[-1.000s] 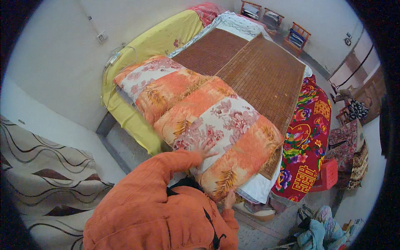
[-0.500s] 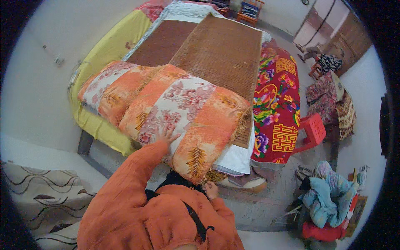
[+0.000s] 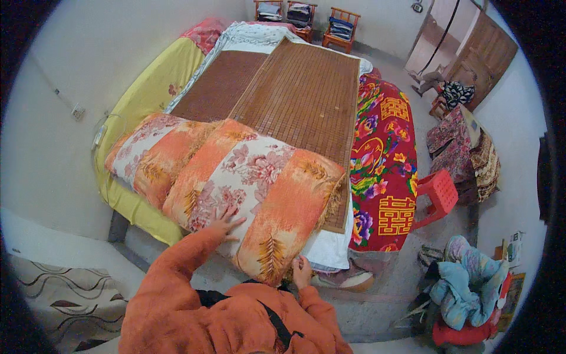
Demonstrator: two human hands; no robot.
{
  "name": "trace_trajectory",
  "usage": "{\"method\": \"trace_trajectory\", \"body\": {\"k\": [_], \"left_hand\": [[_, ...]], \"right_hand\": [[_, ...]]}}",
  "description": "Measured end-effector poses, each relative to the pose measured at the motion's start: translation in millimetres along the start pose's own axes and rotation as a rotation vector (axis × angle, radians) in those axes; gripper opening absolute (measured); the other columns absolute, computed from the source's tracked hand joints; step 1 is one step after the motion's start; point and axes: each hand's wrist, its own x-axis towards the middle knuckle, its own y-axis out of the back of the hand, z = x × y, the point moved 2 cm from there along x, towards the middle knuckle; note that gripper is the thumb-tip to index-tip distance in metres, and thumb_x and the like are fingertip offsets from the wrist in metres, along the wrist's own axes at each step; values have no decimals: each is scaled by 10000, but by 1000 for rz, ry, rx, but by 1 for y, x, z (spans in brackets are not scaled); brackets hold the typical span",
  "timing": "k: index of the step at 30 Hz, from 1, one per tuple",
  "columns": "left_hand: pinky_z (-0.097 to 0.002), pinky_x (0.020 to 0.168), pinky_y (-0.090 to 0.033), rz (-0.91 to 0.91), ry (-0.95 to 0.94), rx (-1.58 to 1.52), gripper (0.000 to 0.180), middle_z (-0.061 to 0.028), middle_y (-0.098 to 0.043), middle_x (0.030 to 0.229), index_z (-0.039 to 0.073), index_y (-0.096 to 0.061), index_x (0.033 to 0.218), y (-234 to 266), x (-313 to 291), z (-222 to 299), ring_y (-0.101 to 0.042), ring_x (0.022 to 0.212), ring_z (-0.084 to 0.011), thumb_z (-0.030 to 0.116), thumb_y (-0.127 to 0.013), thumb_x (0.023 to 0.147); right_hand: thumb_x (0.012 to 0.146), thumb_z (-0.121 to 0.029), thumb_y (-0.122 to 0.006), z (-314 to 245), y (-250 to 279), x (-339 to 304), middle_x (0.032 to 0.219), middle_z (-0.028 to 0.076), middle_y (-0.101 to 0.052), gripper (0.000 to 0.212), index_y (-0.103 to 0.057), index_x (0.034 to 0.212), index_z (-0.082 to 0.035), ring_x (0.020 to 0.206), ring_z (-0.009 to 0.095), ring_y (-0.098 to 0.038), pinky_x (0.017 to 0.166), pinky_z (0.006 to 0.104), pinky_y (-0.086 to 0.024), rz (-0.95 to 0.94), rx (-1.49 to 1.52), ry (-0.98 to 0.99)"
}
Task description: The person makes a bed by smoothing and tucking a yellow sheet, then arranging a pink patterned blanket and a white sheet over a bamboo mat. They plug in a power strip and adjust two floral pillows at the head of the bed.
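Observation:
My left hand [image 3: 223,225] lies with spread fingers on the near pillow [image 3: 259,177], an orange and white one with flower prints and a gold fringe. At the pillow's near right corner, my right hand [image 3: 302,271] has its fingers closed on the fringed edge. Another pillow of the same pattern [image 3: 150,133] lies against its left side. Both rest across the near end of a bed, over brown slatted mats [image 3: 306,88] and a white sheet [image 3: 330,248].
Yellow cloth [image 3: 150,82] covers the bed's left side and a red flowered quilt [image 3: 386,153] its right. A red plastic stool [image 3: 439,192] stands beside it. Bundled blue bedding [image 3: 463,289] sits at lower right. Someone sits by the door [image 3: 457,91]. Small chairs [image 3: 341,29] hold folded clothes.
The view has tilted up, so more of the chairs shows and the bed sits lower in the picture. My hands keep nearly the same places on the pillow.

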Motion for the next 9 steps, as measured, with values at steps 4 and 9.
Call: {"method": "trace_trajectory", "body": {"k": [4,9], "left_hand": [[-559,1018,-135,311,280,-104,722,-88,-178,1426,284,-320,1328,2,12,-72,-128,1314,-331,442,-635,698],[-556,1029,-121,394,789,-222,741,-105,-182,1421,234,-316,1334,-40,-31,-91,-131,1308,-347,521,-598,711]], "right_hand": [[822,-291,-580,-9,-2,39,1059,154,-542,470,-471,1160,18,938,240,-537,789,351,-439,31,-97,167],[803,-295,-601,-17,-3,77,1073,154,-533,490,-464,1141,32,956,256,-526,798,361,-433,25,-92,13]]}}
